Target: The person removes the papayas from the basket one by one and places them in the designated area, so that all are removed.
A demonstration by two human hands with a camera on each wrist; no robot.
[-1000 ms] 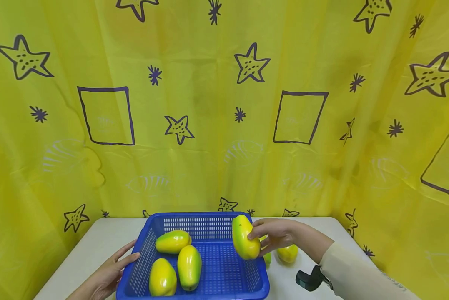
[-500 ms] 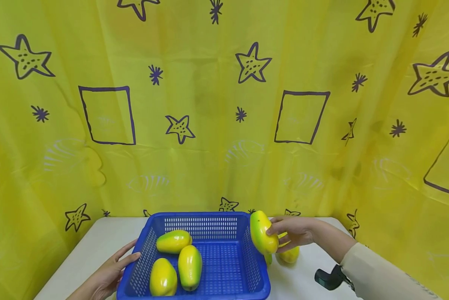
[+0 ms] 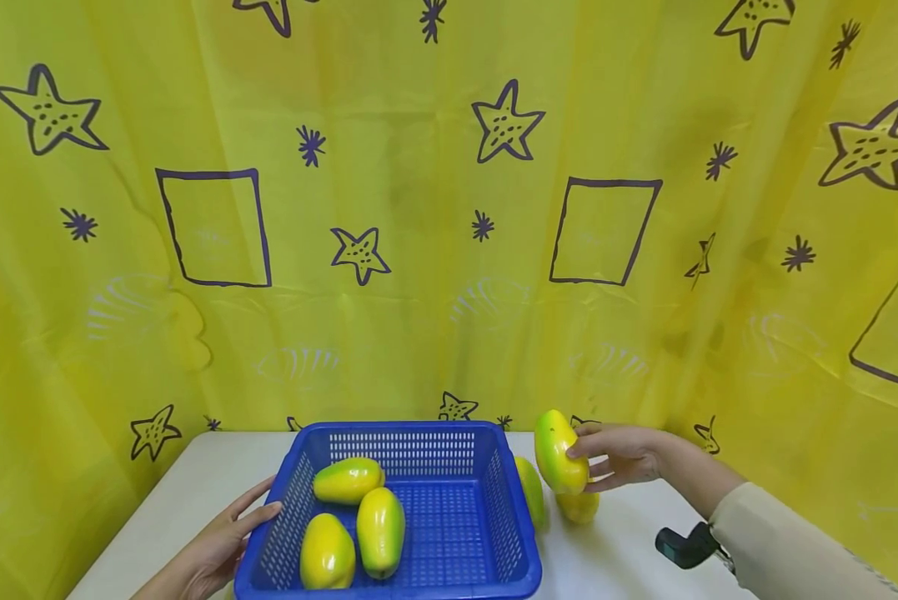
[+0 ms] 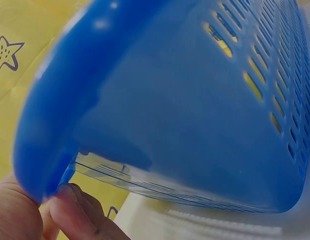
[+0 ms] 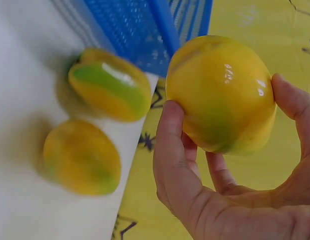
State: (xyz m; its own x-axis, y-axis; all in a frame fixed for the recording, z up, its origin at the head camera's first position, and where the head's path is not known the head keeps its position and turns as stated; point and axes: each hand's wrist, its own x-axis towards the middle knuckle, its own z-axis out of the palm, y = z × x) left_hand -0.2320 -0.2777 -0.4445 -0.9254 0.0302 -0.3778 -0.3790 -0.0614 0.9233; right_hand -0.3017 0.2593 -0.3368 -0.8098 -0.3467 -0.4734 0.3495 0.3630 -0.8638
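Both hands are grasping: the left hand point(image 3: 219, 537) a blue basket point(image 3: 449, 533), the right hand point(image 3: 621, 454) a yellow-green fruit point(image 3: 561, 452).
The left thumb and fingers are pinching the basket's left rim; the right forearm point(image 3: 696, 475) is slanting in from the lower right, thumb and fingertips spanning the raised fruit, palm clear of it, just outside the basket's right side, while two similar fruits point(image 5: 82, 157) are lying on the white table point(image 3: 621, 558).
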